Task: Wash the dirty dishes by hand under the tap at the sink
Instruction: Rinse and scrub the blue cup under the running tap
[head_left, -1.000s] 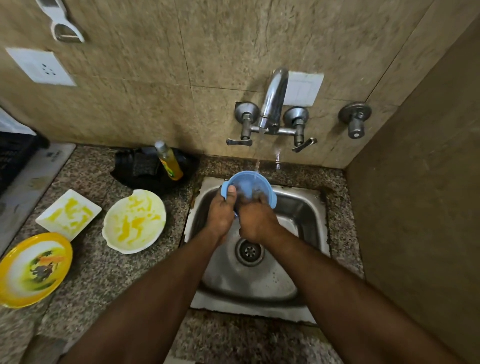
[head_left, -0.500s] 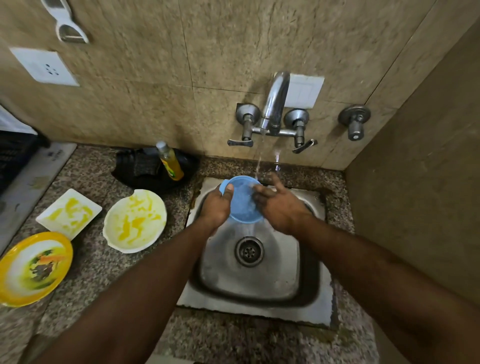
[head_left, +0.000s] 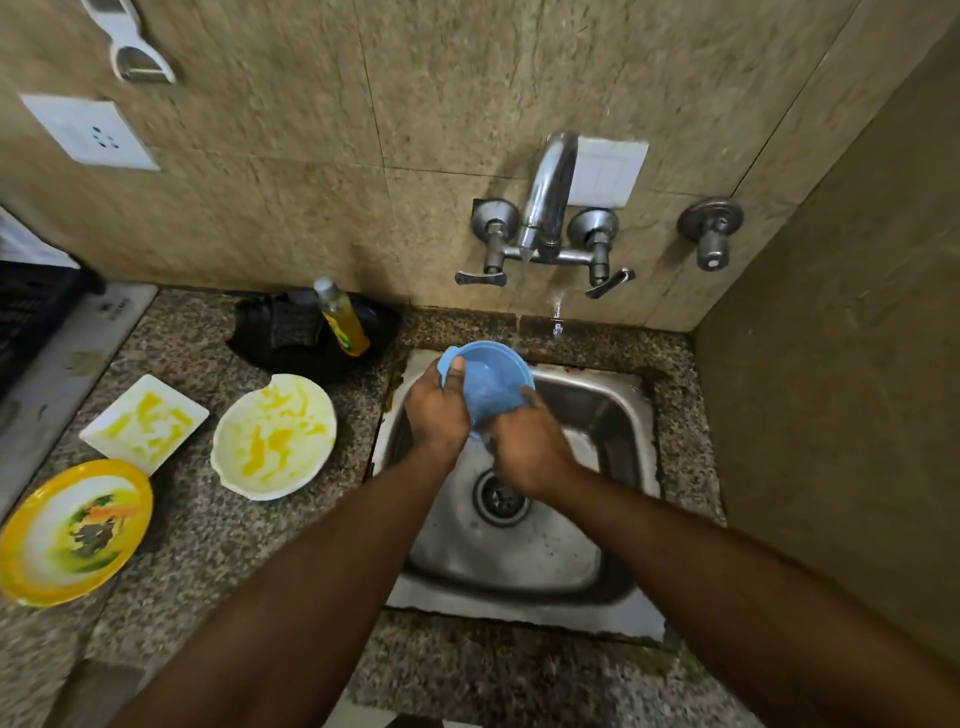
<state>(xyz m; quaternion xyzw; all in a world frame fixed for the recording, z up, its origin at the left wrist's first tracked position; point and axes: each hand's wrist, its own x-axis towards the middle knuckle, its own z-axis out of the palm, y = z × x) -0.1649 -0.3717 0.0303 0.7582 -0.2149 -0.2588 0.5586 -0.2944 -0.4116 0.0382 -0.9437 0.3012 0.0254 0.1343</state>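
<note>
Since 0.5 s ago the right hand (head_left: 530, 447) has closed back onto the blue bowl (head_left: 488, 384), which the left hand (head_left: 436, 410) grips over the sink (head_left: 613, 415). Rinsing step; next, 3 dirty dishes wait.

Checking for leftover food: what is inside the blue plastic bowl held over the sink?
The blue plastic bowl shows only wet blue surface, no food. The right hand covers its lower edge, so that part stays unseen.
</note>
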